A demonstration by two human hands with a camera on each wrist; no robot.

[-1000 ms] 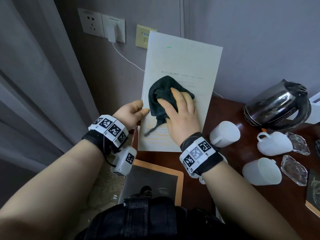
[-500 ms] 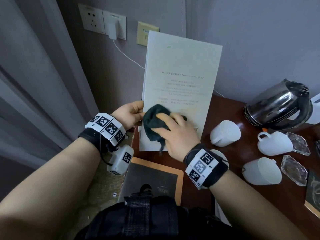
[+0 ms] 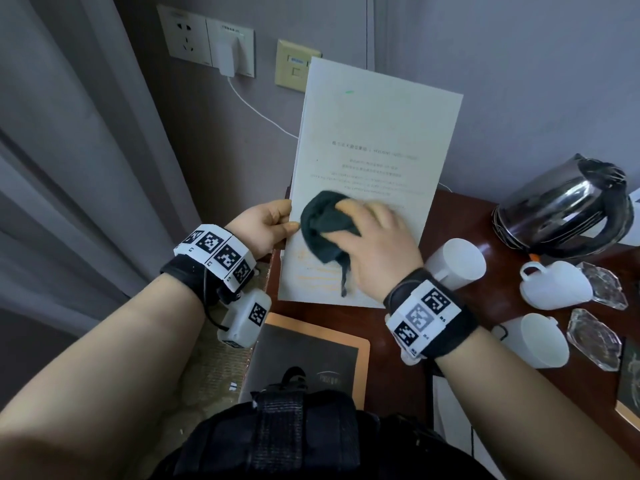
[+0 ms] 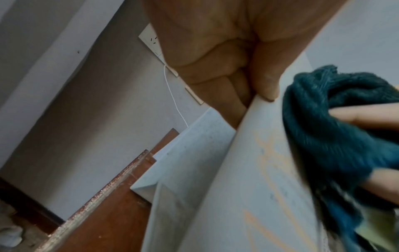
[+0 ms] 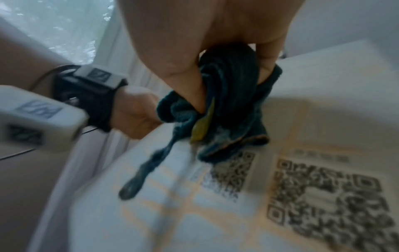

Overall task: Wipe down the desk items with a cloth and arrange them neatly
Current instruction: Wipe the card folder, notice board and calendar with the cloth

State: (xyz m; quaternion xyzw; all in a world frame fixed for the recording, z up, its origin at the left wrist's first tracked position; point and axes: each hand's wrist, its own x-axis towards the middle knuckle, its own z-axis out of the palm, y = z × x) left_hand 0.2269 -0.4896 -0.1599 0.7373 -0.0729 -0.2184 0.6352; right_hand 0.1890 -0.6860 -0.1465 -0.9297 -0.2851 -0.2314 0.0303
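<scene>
A white booklet [image 3: 374,133] with printed text and QR codes [image 5: 323,196] stands upright on the desk's left end. My left hand [image 3: 266,225] pinches its left edge, thumb in front [image 4: 267,80] and fingers behind. My right hand [image 3: 374,237] grips a bunched dark teal cloth [image 3: 325,226] and presses it against the booklet's lower front; the cloth [image 5: 228,95] is pinched between thumb and fingers, with a loose cord hanging down. The cloth [image 4: 336,133] sits just right of my left thumb.
On the dark wood desk [image 3: 485,216] lie a steel kettle [image 3: 561,206], three white cups [image 3: 453,261] on their sides, glass coasters [image 3: 595,337] and a dark orange-edged pad [image 3: 311,358]. Wall sockets with a plugged charger [image 3: 225,53] and a curtain [image 3: 52,133] stand left.
My right hand swept the cloth down the booklet from its middle to the lower left, then shifted slightly right. My left hand kept its hold on the edge.
</scene>
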